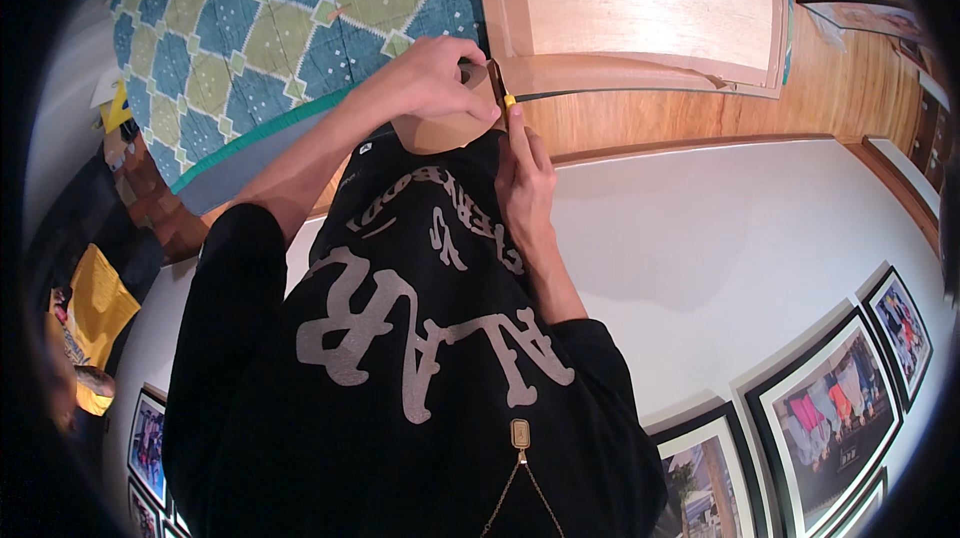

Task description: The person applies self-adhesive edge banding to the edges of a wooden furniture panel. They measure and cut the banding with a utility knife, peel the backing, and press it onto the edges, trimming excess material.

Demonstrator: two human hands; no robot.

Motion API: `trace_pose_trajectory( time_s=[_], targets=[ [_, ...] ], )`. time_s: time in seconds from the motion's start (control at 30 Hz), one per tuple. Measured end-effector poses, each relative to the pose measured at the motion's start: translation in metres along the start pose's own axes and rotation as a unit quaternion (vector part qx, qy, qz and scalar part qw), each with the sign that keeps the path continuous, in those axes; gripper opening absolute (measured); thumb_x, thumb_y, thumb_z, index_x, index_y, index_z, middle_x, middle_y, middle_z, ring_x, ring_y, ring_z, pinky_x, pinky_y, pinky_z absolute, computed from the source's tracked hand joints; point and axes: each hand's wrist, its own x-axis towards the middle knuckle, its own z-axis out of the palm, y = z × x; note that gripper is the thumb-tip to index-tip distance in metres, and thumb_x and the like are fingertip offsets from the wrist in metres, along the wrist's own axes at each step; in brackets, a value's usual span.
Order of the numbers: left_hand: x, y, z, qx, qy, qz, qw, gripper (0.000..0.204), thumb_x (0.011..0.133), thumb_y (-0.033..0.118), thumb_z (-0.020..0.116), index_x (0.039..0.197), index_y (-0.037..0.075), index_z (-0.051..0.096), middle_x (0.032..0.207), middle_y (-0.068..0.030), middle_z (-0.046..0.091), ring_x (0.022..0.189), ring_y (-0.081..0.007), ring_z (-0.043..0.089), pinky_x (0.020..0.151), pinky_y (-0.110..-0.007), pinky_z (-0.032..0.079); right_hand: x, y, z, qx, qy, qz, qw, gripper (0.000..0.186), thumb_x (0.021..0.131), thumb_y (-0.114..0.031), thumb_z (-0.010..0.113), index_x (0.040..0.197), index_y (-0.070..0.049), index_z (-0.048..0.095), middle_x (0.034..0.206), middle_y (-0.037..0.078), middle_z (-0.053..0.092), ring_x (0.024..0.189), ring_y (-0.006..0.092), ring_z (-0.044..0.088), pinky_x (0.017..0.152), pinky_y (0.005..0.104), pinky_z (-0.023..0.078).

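My left hand (435,83) is bent over a tan, curved piece (432,138) that looks like cardboard or wide tape. Its fingers are closed at the edge of that piece, and the grip is partly hidden. Close beside it on the right, my right hand (525,163) is wrapped round a slim yellow-and-dark tool (510,101) that looks like a utility knife. The tool's dark narrow end points away from me, near my left fingertips. Just beyond lies a pale wooden panel (620,3) edged with brown tape (570,71), whose near strip looks loose and wavy.
At the left is a blue-and-green patterned quilt (290,28) on a bed. A wooden surface (700,120) runs along the panel's near side. Framed pictures (830,408) hang on the white wall (700,238). Yellow cloth (100,308) shows at the far left.
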Motion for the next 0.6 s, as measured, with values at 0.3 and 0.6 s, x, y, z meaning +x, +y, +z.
trace_pose_trajectory(
  time_s=[0.3,0.6],
  targets=[
    [0.006,-0.011,0.006,-0.007,0.003,0.003,1.0,0.079,0.063,0.041,0.085,0.126,0.005,0.055,0.075,-0.0058,0.06,0.069,-0.0172,0.056,0.062,-0.032,0.042,-0.001,-0.003,-0.001,-0.003,-0.014,0.017,1.0,0.053,0.091,0.004,0.06,0.142,-0.009,0.051,0.103,0.02,0.065,0.086,0.0344,0.066,0.073,0.039,0.053],
    [0.001,-0.008,0.0,0.063,0.022,0.035,0.997,0.067,0.063,0.043,0.085,0.116,0.01,0.06,0.108,-0.0121,0.055,0.107,-0.0252,0.056,0.087,-0.037,0.046,-0.004,0.0,0.0,-0.002,-0.012,0.01,1.0,0.053,0.092,0.003,0.06,0.142,-0.01,0.05,0.104,0.02,0.065,0.088,0.0351,0.066,0.074,0.0396,0.053]
  ],
)
